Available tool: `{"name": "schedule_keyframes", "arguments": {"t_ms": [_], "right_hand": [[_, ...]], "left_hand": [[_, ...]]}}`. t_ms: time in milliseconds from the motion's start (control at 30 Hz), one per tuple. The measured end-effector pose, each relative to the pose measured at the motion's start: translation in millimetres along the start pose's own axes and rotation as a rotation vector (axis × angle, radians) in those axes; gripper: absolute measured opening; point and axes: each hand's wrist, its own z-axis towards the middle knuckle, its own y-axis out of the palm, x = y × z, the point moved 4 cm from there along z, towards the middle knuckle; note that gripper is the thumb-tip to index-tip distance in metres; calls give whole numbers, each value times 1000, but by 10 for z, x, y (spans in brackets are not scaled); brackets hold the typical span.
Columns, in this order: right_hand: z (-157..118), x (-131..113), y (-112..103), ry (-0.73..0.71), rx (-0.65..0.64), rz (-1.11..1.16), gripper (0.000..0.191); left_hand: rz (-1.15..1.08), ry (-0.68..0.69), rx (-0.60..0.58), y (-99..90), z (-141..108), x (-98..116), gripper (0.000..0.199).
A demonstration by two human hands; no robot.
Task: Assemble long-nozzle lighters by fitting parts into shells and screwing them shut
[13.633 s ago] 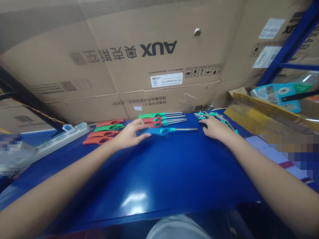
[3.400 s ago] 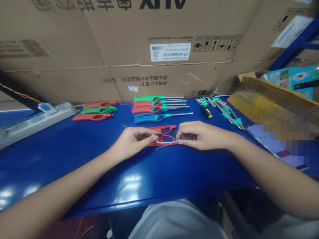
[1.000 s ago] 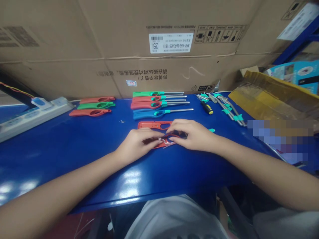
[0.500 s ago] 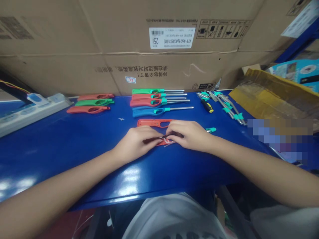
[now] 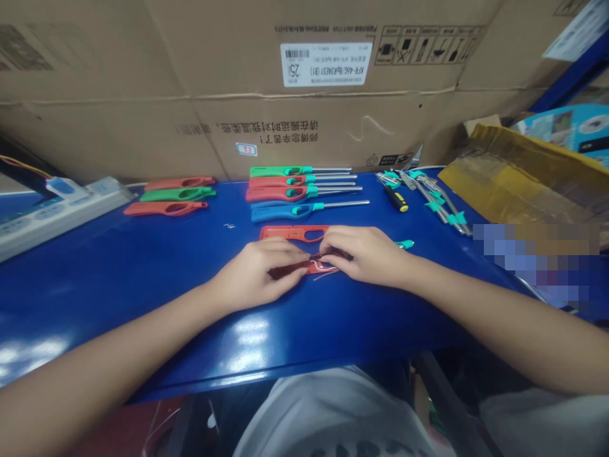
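Observation:
Between my hands lies an orange lighter shell half (image 5: pixel 314 269) with thin pale wires in it, low over the blue table. My left hand (image 5: pixel 266 268) pinches its left part, thumb in front and fingers behind. On its right part my right hand (image 5: pixel 358 257) is closed, thumb and forefinger together at the wires; its other fingers hide much of the shell. Just behind them a second orange shell half (image 5: pixel 285 233) rests with its inner side up. A teal-ended piece (image 5: pixel 405 244) pokes out past my right hand, its rest hidden.
Several assembled long lighters (image 5: pixel 304 190) lie at the back middle. Shells (image 5: pixel 174 193) lie back left, beside a white power strip (image 5: pixel 61 209). Metal tubes with teal parts (image 5: pixel 440 206) and a yellow-black screwdriver (image 5: pixel 397 199) are back right. A large carton (image 5: pixel 143 76) walls the back.
My hands stay at the orange shell with almost the same grip. The fingers at the wires shift very slightly, and the whole view has moved a little.

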Motion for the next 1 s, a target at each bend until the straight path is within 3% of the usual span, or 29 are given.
{"name": "schedule_keyframes", "arguments": {"t_ms": [167, 533, 1000], "right_hand": [[-14, 18, -3, 45, -13, 12, 9], [-12, 0, -15, -8, -15, -92, 11], [-37, -73, -3, -190, 11, -321, 24]], "left_hand": [[35, 7, -43, -9, 4, 23, 26], [44, -4, -52, 13, 1, 10, 24], [72, -2, -22, 20, 5, 16, 21]]}}
